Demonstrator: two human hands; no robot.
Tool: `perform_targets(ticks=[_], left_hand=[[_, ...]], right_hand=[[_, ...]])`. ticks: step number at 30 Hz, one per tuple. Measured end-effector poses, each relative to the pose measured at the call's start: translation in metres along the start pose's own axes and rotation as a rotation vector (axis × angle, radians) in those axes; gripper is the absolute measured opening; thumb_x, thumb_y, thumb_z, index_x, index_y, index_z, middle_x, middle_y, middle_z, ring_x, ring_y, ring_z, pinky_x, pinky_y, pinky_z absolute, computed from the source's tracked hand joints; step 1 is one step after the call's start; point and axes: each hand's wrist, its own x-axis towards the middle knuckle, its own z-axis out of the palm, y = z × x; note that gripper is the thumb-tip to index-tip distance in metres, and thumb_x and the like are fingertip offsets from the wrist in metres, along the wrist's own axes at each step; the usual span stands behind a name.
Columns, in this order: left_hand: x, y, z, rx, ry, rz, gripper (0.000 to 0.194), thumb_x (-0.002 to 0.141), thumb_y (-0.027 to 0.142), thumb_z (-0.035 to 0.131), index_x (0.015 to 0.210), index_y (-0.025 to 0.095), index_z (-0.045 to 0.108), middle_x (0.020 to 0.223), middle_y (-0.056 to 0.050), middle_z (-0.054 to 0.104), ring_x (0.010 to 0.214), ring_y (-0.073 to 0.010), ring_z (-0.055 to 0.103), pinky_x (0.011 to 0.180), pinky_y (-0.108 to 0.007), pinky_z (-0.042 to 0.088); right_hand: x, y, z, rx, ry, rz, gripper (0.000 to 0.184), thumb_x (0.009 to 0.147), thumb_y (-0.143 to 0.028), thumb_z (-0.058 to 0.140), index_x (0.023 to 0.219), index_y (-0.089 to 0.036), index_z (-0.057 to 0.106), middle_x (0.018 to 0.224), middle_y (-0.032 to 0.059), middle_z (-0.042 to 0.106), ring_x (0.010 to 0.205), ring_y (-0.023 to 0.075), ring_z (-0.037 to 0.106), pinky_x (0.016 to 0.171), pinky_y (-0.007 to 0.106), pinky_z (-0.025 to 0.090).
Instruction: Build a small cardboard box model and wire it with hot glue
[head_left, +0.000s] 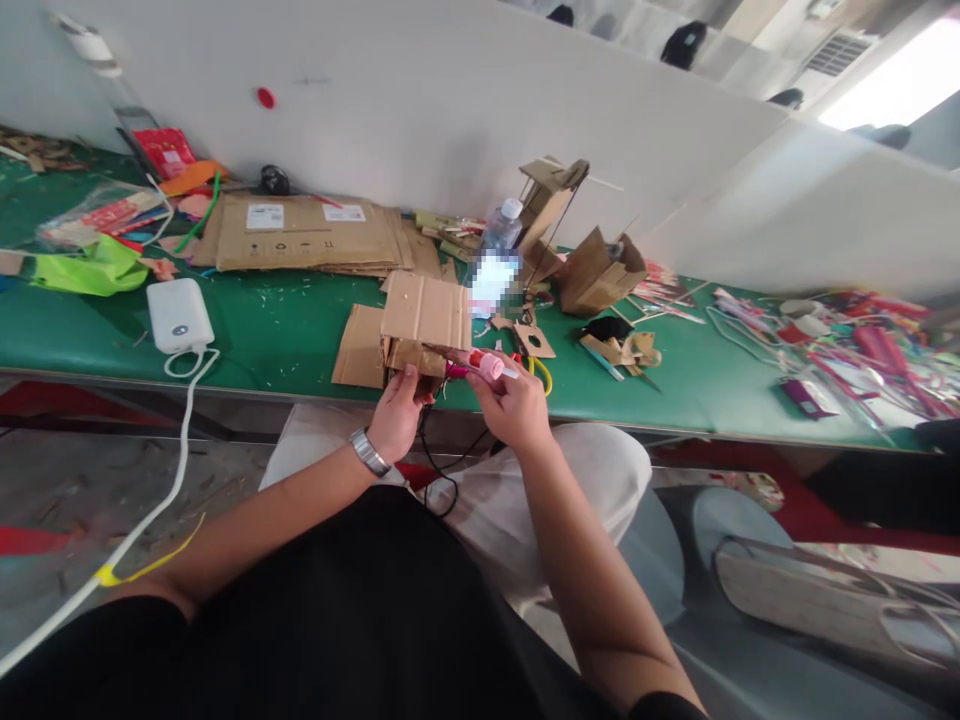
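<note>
A small cardboard box (pixel 425 312) stands at the table's front edge, with a flap spread out to its left. My left hand (pixel 397 415) pinches the box's lower front edge between thumb and fingers. Closed around a pink-and-red tool (pixel 484 364) is my right hand (pixel 517 405), just right of the box. The tool looks like a hot glue gun, with a white stick at its back end; its grip is hidden by my fingers. A dark, narrow tip or strip (pixel 446 352) lies against the box front. A black cord (pixel 450 490) hangs below my hands.
Behind the box stand a lit phone (pixel 493 280) and a clear bottle (pixel 504 225). Flattened cardboard (pixel 300 235) lies at back left, a white power bank (pixel 180 315) nearer. Yellow-handled scissors (pixel 544 375), cardboard scraps and a cardboard model (pixel 600 272) are to the right.
</note>
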Motion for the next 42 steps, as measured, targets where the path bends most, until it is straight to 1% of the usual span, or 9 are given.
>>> perform_targets(ticks=[3,6,9,12,16,23,29,34,42], left_hand=[[0.0,0.0,0.001,0.01,-0.022,-0.009,0.029,0.093,0.047,0.077,0.102,0.021,0.07,0.109,-0.009,0.071,0.093,-0.0186,0.063,0.068,-0.029,0.05],[-0.001,0.001,0.001,0.024,-0.026,-0.012,0.032,0.092,0.05,0.077,0.102,0.02,0.068,0.109,-0.01,0.07,0.093,-0.0187,0.062,0.068,-0.029,0.05],[-0.001,0.001,0.001,0.042,-0.015,-0.018,0.036,0.09,0.053,0.078,0.1,0.02,0.067,0.11,-0.01,0.069,0.091,-0.0181,0.061,0.069,-0.029,0.049],[-0.001,0.001,0.002,0.051,-0.002,-0.024,0.038,0.089,0.055,0.078,0.098,0.02,0.066,0.109,-0.01,0.068,0.089,-0.0175,0.059,0.07,-0.029,0.049],[-0.001,0.001,0.003,0.057,-0.007,-0.034,0.038,0.089,0.056,0.077,0.098,0.02,0.066,0.108,-0.01,0.069,0.092,-0.0186,0.061,0.07,-0.029,0.048],[-0.002,0.004,0.004,0.087,-0.006,-0.048,0.04,0.091,0.058,0.074,0.098,0.02,0.065,0.107,-0.009,0.07,0.093,-0.0185,0.062,0.072,-0.029,0.049],[-0.004,0.006,0.006,0.103,-0.003,-0.049,0.04,0.091,0.058,0.073,0.098,0.02,0.065,0.106,-0.009,0.071,0.094,-0.0185,0.063,0.071,-0.028,0.049],[-0.004,0.005,0.005,0.084,-0.013,-0.045,0.04,0.09,0.058,0.075,0.099,0.02,0.064,0.107,-0.009,0.072,0.097,-0.0191,0.065,0.071,-0.028,0.048],[-0.002,0.004,0.004,0.082,-0.028,-0.043,0.039,0.091,0.057,0.074,0.103,0.02,0.064,0.113,-0.011,0.072,0.1,-0.0204,0.065,0.071,-0.029,0.048]], right_hand=[[-0.002,-0.005,0.0,-0.019,-0.043,0.028,0.033,0.104,-0.044,0.061,0.119,-0.018,0.077,0.118,0.0156,0.081,0.104,0.0297,0.079,0.086,0.038,0.062],[-0.002,-0.008,0.0,-0.052,-0.054,0.05,0.033,0.104,-0.045,0.061,0.113,-0.018,0.078,0.118,0.0162,0.08,0.103,0.0297,0.078,0.085,0.037,0.061],[0.002,-0.011,-0.001,-0.115,-0.067,0.075,0.033,0.105,-0.044,0.059,0.106,-0.017,0.079,0.103,0.0167,0.08,0.099,0.0294,0.077,0.085,0.035,0.059],[0.006,-0.015,-0.002,-0.154,-0.069,0.063,0.034,0.107,-0.042,0.057,0.109,-0.016,0.079,0.091,0.0151,0.078,0.093,0.0282,0.077,0.081,0.033,0.058],[0.008,-0.017,-0.002,-0.158,-0.054,0.02,0.033,0.107,-0.041,0.058,0.114,-0.016,0.078,0.09,0.0138,0.078,0.088,0.026,0.076,0.078,0.031,0.056],[0.008,-0.017,0.0,-0.199,-0.044,0.048,0.032,0.106,-0.042,0.059,0.108,-0.015,0.077,0.088,0.0128,0.076,0.082,0.0241,0.073,0.074,0.03,0.053],[0.004,-0.017,0.004,-0.183,-0.024,0.049,0.032,0.106,-0.04,0.059,0.105,-0.015,0.077,0.088,0.013,0.076,0.082,0.0232,0.073,0.074,0.029,0.054],[0.003,-0.013,0.008,-0.191,-0.014,0.067,0.029,0.104,-0.038,0.061,0.104,-0.014,0.077,0.089,0.0142,0.077,0.084,0.0246,0.074,0.077,0.03,0.055],[0.004,-0.015,0.006,-0.178,-0.051,0.125,0.031,0.103,-0.041,0.06,0.098,-0.015,0.076,0.086,0.0149,0.076,0.084,0.0265,0.073,0.076,0.032,0.055]])
